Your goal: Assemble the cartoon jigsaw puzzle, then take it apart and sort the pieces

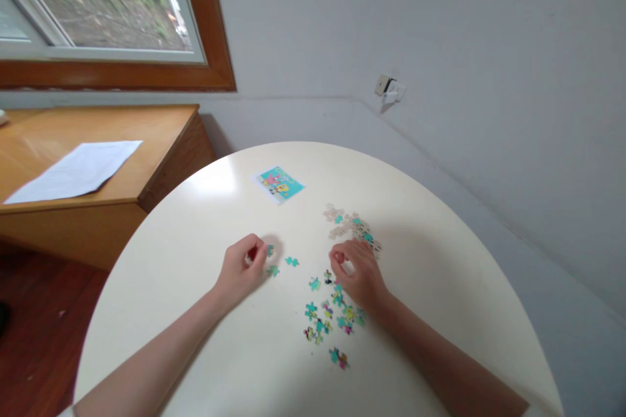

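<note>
My left hand is closed in a pinch over the left middle of the round table. A small teal jigsaw puzzle piece shows at its fingertips. Just beside that hand lies a teal piece, and two joined teal pieces are a little to the right. My right hand has thumb and index finger curled together in a ring; what they hold, if anything, is hidden. Past its fingers spreads a pile of mostly face-down, greyish pieces. Several face-up coloured pieces lie nearer me, left of the right wrist.
A cartoon picture card lies toward the far side of the white round table. At the left stands a wooden desk with white paper on it. Behind are a wall with a socket and a wood-framed window.
</note>
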{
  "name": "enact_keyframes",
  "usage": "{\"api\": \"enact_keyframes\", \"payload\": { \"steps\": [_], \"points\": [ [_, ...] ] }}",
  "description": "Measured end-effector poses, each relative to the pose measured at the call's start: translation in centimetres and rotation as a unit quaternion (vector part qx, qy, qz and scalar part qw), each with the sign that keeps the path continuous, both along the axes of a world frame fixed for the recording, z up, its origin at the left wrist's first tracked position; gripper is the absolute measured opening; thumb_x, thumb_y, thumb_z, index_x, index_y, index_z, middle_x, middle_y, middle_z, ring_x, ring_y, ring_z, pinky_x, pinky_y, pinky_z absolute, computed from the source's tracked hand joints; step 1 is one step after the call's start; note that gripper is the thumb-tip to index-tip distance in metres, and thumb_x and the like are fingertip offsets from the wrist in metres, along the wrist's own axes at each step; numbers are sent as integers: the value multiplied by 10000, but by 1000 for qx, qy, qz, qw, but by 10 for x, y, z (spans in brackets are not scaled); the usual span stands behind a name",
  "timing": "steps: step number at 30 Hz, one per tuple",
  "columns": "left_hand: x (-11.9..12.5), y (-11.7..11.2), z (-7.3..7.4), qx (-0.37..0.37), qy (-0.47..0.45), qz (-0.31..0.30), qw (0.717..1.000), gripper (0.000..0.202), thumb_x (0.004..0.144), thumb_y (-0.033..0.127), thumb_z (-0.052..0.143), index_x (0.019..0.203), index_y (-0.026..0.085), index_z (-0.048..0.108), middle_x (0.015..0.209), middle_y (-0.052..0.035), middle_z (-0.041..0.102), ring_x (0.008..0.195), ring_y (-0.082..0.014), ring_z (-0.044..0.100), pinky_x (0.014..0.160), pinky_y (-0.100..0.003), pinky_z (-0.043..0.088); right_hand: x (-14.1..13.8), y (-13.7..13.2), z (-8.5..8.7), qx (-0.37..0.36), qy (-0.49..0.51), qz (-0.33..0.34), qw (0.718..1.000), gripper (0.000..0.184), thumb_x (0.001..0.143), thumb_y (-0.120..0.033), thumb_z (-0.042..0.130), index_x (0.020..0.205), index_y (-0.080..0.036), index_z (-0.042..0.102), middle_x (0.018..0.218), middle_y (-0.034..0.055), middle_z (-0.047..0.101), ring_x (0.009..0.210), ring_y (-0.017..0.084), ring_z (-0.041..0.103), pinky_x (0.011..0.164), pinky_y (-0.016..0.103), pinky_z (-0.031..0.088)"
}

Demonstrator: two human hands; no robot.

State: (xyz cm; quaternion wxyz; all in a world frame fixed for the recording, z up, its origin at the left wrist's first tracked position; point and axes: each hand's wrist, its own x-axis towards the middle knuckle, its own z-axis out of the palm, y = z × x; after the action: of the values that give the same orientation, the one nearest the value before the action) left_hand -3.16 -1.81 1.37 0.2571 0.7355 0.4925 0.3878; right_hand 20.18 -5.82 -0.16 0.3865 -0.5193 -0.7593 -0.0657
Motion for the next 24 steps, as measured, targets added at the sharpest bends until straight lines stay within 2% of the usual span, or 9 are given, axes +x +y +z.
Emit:
{"api": "enact_keyframes", "payload": {
  "steps": [4,8,11,14,17,19,21,24],
  "points": [
    [-2,-7,1,34,40,-109,993,223,851,284,380,725,171,524,653,-10,585,619,-118,527,608,-236,424,17,7,-1,22,-14,-68,997,113,792,-116,478,786,-200,554,643,-12,575,641,143,508,683,294,321],
    [-4,-8,1,54,70,-224,971,249,875,234,344,996,176,553,985,-84,658,941,-172,591,823,-314,467,25,11,-3,10,-26,-112,993,120,799,-133,476,835,-198,570,688,-1,597,689,155,523,696,297,313],
    [-3,-9,4,75,123,-303,942,322,880,210,325,1144,187,509,1183,-90,607,1163,-188,502,1035,-409,341,30,14,-5,-3,-28,-133,991,145,802,-139,463,859,-198,583,708,7,603,700,164,522,705,303,311],
    [1,-15,9,76,201,-353,910,406,902,257,324,1297,213,405,1350,-69,479,1288,-185,378,1130,-456,149,36,16,-6,-25,-17,-164,986,174,799,-146,453,884,-194,597,742,23,613,733,177,527,718,311,314],
    [6,-24,10,84,265,-367,888,560,915,375,317,1429,206,173,1445,-82,320,1345,-204,272,1138,-465,78,40,18,-8,-52,-14,-174,983,212,806,-149,440,918,-192,614,811,43,627,796,193,534,740,323,323],
    [8,-28,5,99,296,-353,882,625,920,418,288,1448,183,52,1456,-106,279,1351,-219,251,1133,-468,73,40,19,-9,-70,-28,-160,984,239,811,-152,442,957,-196,626,876,52,630,839,198,534,765,335,327],
    [9,-30,-2,117,321,-322,883,641,927,428,260,1447,165,-8,1451,-123,280,1349,-231,251,1124,-480,63,38,19,-11,-86,-46,-148,984,257,816,-167,455,998,-203,632,934,61,623,876,203,532,791,348,329],
    [8,-28,-13,148,346,-262,889,637,931,439,247,1446,147,12,1437,-135,311,1342,-238,271,1118,-483,48,35,20,-14,-106,-70,-141,982,274,825,-206,475,1053,-213,628,1017,81,604,954,219,518,832,370,325]
  ]
}}
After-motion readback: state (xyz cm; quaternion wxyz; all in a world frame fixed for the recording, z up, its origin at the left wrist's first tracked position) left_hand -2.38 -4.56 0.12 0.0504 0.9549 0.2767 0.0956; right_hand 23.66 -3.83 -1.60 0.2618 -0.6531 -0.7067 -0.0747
